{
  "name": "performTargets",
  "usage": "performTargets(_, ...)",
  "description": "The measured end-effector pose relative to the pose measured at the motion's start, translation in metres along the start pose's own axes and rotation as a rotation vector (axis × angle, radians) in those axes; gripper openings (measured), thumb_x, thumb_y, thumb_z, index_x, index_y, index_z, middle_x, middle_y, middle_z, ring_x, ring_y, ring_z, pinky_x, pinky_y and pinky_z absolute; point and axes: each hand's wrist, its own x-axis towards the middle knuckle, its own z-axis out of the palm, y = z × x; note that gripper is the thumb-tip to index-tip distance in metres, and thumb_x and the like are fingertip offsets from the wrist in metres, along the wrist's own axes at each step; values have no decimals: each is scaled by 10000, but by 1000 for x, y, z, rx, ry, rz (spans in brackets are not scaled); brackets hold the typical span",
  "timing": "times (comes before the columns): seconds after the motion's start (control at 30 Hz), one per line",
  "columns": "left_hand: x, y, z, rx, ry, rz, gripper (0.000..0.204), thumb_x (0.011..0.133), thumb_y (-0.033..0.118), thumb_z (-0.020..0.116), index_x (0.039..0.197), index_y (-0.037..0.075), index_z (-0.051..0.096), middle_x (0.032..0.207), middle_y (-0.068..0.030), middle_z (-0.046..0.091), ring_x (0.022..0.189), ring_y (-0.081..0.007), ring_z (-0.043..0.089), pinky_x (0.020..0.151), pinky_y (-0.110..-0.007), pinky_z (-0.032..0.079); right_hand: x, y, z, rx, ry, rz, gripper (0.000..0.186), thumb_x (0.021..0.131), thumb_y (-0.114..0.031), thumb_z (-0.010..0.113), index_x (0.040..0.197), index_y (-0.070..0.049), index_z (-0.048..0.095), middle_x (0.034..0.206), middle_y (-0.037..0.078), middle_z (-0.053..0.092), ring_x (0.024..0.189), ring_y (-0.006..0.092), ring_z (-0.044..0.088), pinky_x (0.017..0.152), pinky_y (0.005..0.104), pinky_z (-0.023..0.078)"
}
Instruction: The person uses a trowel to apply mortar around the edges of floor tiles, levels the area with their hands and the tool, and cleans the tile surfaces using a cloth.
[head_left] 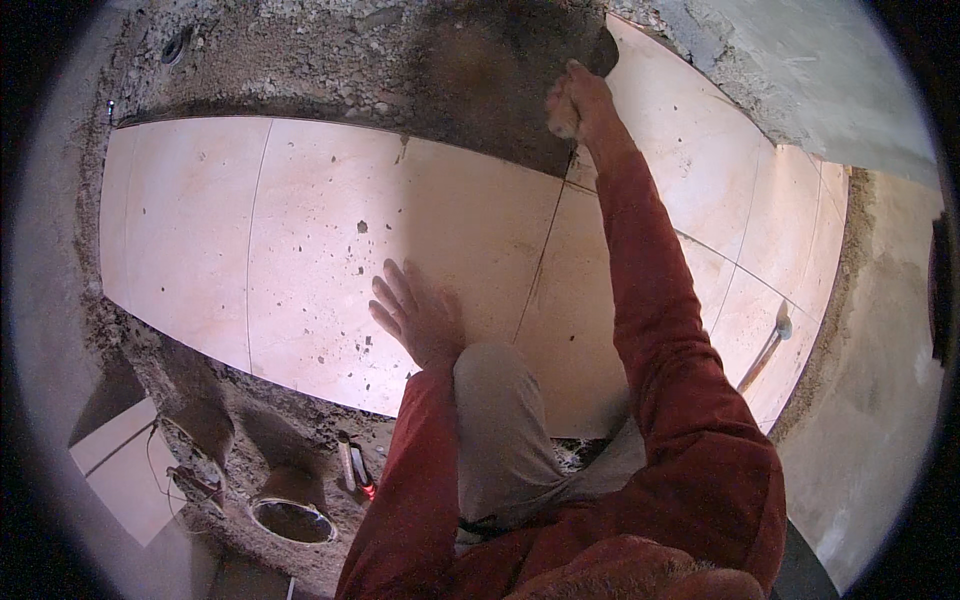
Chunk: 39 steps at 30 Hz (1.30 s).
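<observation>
My left hand (415, 310) rests with fingers spread on a pale beige floor tile (320, 240) flecked with dark crumbs, beside my grey-trousered knee. My right hand (580, 105) reaches to the top centre, fingers curled over the seam where the tiles meet a dark, rough bed of mortar (470, 80); whatever it grips is hidden in shadow and I cannot make it out. More laid tiles (690, 120) run along the right of that hand.
A long-handled tool (770, 345) lies on the right tiles beside the grey wall (870, 300). Along the lower left are a round container (290, 522), red-and-silver tools (355, 462) and a loose tile (115, 470) with wire over it, on rough gritty ground.
</observation>
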Motion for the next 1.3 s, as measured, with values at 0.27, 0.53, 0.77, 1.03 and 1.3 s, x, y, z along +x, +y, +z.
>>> performTargets(0.27,2,1,3,47,26,16,746,919,412,598,1536,52,384,1654,-175,223,1510,-459,204,1204,-671,195,-1,27,34,-334,-309,-164,260,1029,-341,591,1001,-84,569,807,48,586,636,195,596,544,375,528)
performTargets(0.53,0,-4,-2,-53,-76,-7,854,862,416,653,1556,20,351,1685,-186,162,1540,-453,114,1223,-646,119,46,6,-35,-1096,-150,-730,407,841,-204,713,1209,-50,634,904,150,687,860,355,683,759,498,567)
performTargets(0.77,1,-5,1,-82,-37,19,809,889,405,638,1551,28,365,1678,-200,181,1524,-466,162,1206,-675,142,90,31,-35,-395,-30,-244,249,1015,-320,599,980,-74,591,707,53,562,530,185,547,467,345,483)
performTargets(1.03,1,-2,2,-2,-55,18,831,900,443,612,1585,69,325,1675,-208,190,1526,-477,162,1210,-676,136,77,43,24,-561,-449,-616,251,994,-316,632,1056,-73,618,761,65,615,641,227,620,602,449,540)
performTargets(1.3,-2,-6,5,-21,-34,35,846,916,451,593,1611,86,280,1688,-188,182,1536,-471,151,1217,-670,127,27,-13,-9,-682,-81,-202,201,959,-253,654,968,-53,644,807,98,687,734,248,695,646,426,560)
